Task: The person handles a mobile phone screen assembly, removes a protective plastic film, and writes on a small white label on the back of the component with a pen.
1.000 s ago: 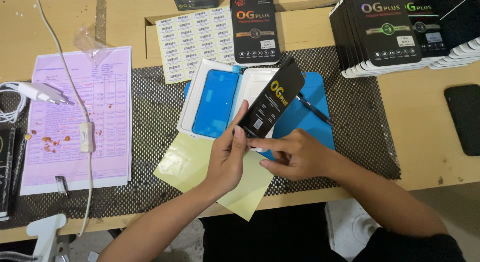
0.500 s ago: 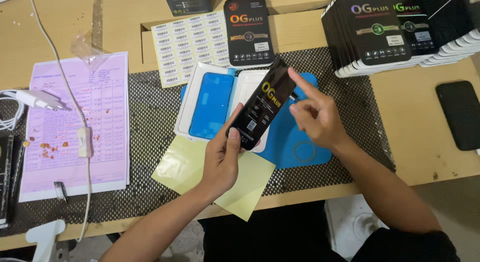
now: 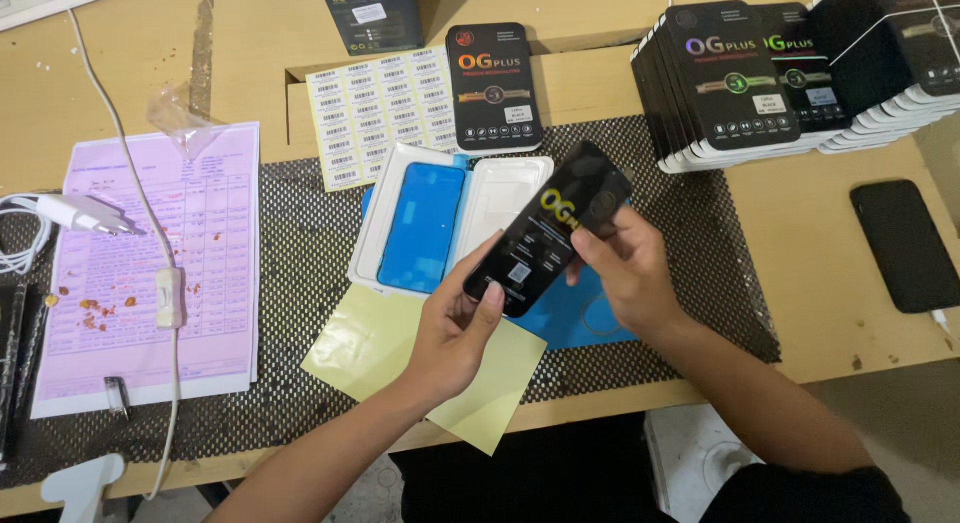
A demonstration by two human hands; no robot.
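Both hands hold a slim black box (image 3: 548, 228) with yellow lettering, tilted above the mat. My left hand (image 3: 455, 328) grips its lower end with thumb on the front. My right hand (image 3: 625, 268) pinches its upper right side. Under the box lies an open white tray (image 3: 500, 198) with a blue-filmed frame (image 3: 420, 228) in its left half, and a blue sheet (image 3: 585, 313) beneath my right hand. A yellow sheet (image 3: 370, 348) lies under my left wrist.
Black mesh mat (image 3: 300, 253) covers the wooden desk. A row of matching black boxes (image 3: 760, 83) stands at back right, one box (image 3: 493, 83) beside a barcode label sheet (image 3: 375, 108). Pink form (image 3: 150, 263), white cable with switch (image 3: 168, 298), charger (image 3: 85, 213) left; black phone (image 3: 905, 245) right.
My right hand, which pointed a finger off the box half a second ago, has come back and taken hold of the box's upper side. The box stays in my left hand.
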